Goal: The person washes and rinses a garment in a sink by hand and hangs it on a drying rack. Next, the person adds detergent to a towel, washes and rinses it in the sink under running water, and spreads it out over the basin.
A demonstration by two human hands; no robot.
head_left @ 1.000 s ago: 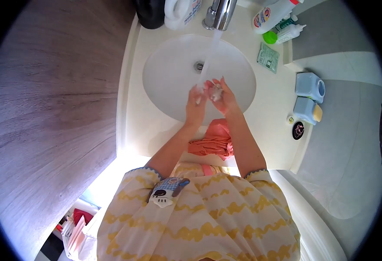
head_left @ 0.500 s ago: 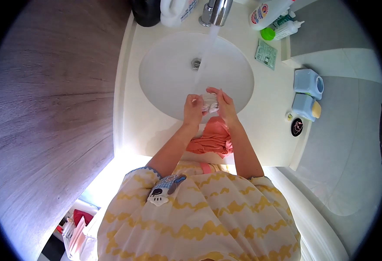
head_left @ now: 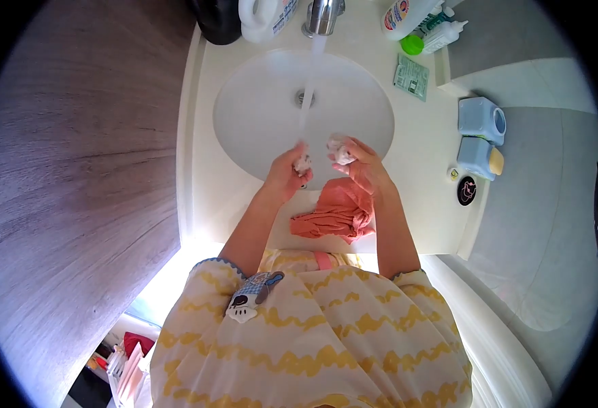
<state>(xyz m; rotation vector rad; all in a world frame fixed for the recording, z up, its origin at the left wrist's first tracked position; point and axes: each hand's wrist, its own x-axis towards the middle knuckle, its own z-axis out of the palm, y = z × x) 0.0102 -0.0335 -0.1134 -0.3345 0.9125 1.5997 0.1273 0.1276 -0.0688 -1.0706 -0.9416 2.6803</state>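
Over the front part of the sink (head_left: 258, 115), my left hand (head_left: 287, 175) curls round a small crumpled white cloth (head_left: 302, 164). My right hand (head_left: 366, 166) holds another crumpled white cloth (head_left: 340, 148) between thumb and fingers. The two hands are apart, each with its own white bundle. Water runs from the chrome faucet (head_left: 323, 17) down into the sink, just beyond my left hand. A coral-red cloth (head_left: 336, 212) lies bunched on the counter's front edge, below and between my hands.
A black bottle (head_left: 219, 20) and a white jug (head_left: 261, 19) stand at the back left. Cleaning bottles (head_left: 408, 15) and a green packet (head_left: 411, 77) are at the back right. Two blue containers (head_left: 477, 121) and a round black item (head_left: 466, 191) line the right side.
My hands have moved apart, each with white cloth in it; half a second ago they held white cloth together between them. The camera view has shifted slightly.
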